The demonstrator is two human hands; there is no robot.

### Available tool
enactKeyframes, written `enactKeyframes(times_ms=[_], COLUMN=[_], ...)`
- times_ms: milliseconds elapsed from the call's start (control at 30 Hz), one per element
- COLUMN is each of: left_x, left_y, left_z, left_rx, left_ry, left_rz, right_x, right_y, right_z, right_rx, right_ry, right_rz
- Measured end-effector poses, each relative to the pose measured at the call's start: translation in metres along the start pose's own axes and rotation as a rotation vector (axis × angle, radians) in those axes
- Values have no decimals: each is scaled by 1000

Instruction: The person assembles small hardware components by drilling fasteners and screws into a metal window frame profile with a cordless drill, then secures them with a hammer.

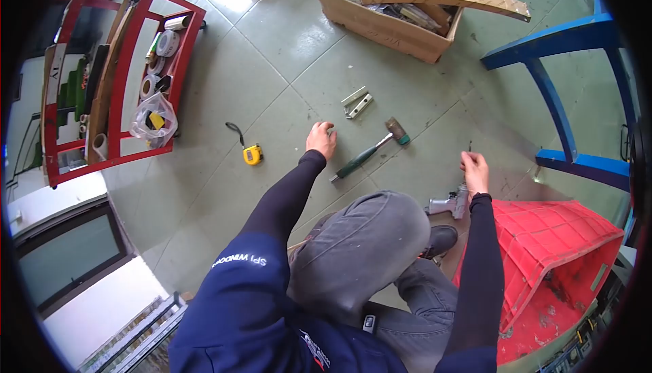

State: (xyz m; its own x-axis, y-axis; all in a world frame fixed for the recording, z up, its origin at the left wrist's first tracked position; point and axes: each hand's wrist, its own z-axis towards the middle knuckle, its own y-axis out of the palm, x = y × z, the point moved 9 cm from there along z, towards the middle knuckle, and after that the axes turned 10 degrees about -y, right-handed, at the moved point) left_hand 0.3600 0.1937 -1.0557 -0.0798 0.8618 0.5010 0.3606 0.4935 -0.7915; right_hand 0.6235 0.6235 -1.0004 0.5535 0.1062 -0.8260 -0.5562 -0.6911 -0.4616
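My left hand (322, 140) hovers over the floor with its fingers loosely bent and apart, holding nothing. To its right lies a mallet (358, 162) with a green handle. Just beyond are metal bracket-like pieces (358, 102). On the other side of that hand rests a yellow tape measure (252, 155) with a black strap. My right hand (475, 171) is closed in a pinch, and a small thin dark piece (470, 146) sticks up from its fingertips; its kind is too small to tell. Below that hand a grey pistol-shaped tool (446, 204) is partly hidden.
A red plastic crate (543, 237) lies tipped beside my right arm. Blue metal frames (557, 101) stand at the right. A full cardboard box (380, 30) sits at the back. At the left is a red rack (146, 16) with tape rolls and a plastic bag (153, 120).
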Motion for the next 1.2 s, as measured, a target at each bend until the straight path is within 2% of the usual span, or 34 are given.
enactKeyframes(times_ms=[33,133,267,367,433,533,767,933,1033,1067,1167,1200], left_x=[19,58,89,63,53,40,24,1,-9,-6,-6,9], left_y=[7,16,18,35,42,49,46,40,33,29,59,71], left_z=[6,23,12,14,10,5,-8,-10,-8,-7,18,15], left_rx=[13,125,133,161,216,253,226,227,213,268,-62,-122], left_ry=[43,88,104,-3,-7,-58,-74,-315,-488,-464,-541,-671], left_rz=[-17,-84,-22,-5,-15,-103,43,42,-86,-57,-586,-1201], right_x=[-23,-87,-55,-27,-20,-24,-35,-23,-23,-27,-34,-34], right_y=[6,19,46,61,73,89,103,99,100,100,99,100], right_z=[6,-9,-24,-34,-36,-41,-49,-50,-51,-50,-48,-48], right_rx=[-98,-216,-421,-457,-486,-519,-563,-573,-584,-587,-584,-579], right_ry=[-100,-235,-293,-229,-244,-254,-246,-245,-228,-235,-238,-228], right_rz=[-73,-322,-436,-455,-448,-422,-343,-340,-357,-350,-323,-307])
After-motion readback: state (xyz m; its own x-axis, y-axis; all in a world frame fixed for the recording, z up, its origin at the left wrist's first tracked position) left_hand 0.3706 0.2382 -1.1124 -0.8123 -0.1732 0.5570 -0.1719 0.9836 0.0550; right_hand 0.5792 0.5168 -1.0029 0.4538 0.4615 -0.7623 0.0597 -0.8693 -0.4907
